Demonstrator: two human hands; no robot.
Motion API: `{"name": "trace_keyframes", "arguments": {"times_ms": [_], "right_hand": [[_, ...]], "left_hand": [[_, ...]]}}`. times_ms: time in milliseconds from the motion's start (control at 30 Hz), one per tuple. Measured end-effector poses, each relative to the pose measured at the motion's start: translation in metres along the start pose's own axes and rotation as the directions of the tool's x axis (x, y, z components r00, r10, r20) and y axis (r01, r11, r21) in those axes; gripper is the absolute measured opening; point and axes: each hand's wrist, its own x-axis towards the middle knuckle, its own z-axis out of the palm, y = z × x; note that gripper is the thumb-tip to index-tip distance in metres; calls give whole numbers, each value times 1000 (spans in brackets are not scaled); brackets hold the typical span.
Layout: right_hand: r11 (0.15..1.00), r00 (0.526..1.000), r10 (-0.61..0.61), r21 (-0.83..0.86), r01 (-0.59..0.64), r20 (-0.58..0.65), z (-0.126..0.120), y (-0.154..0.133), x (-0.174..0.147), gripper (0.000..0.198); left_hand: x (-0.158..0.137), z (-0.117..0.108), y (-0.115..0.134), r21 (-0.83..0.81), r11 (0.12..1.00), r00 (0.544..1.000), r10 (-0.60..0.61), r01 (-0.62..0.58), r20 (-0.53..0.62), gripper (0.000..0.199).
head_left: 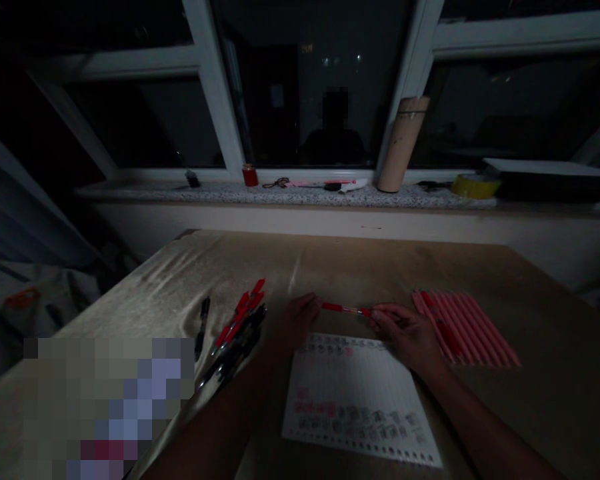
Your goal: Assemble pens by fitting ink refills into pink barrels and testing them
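Red pens [242,316] lie left of the left hand [304,313], which pinches one end of a single red pen [346,309]; its long axis runs crosswise beyond the lined paper [355,383] to the right hand [405,329], clamped on the opposite end.

The single camera sits on the person's head and looks forward and down: the table [355,263] lies near, below it, and the windowsill [217,194] and window [280,67] stand farther, straight ahead.

No legible txt; pg. [355,380] scribbles [377,418] seem too blurry.
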Motion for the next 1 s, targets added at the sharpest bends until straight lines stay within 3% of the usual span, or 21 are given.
{"name": "trace_keyframes", "arguments": {"times_ms": [100, 200, 333, 433, 533, 733, 1000], "right_hand": [[992, 998, -55, -117, 55, 7, -2, -1, 0, 29], [915, 977, -202, -342, 214, 71, -4, -8, -1, 26], [661, 877, -385, -578, 479, 287, 0, -23, -4, 23], [455, 830, -400, -702, 549, 390, 7, -28, -6, 24], [357, 818, -381, -747, 561, 432, 13, -23, -6, 26], [375, 831, -341, -747, 549, 440, 16, -18, -5, 28], [451, 818, -380, -686, 571, 431, 16, -23, -7, 28]], "left_hand": [[-2, -1, 1, 3, 999, 999, 33, -33, 1, 43], [-4, -3, 3, 85, 989, 992, 113, -118, 51, 40], [-7, -4, 7, 239, 941, 967, 208, -239, 148, 32], [-8, -3, 8, 357, 876, 944, 270, -323, 190, 29], [-9, -1, 7, 464, 793, 918, 315, -393, 239, 28], [-12, 0, 12, 570, 695, 899, 327, -438, 291, 29], [-11, 4, 14, 494, 786, 925, 274, -373, 263, 34]]}}
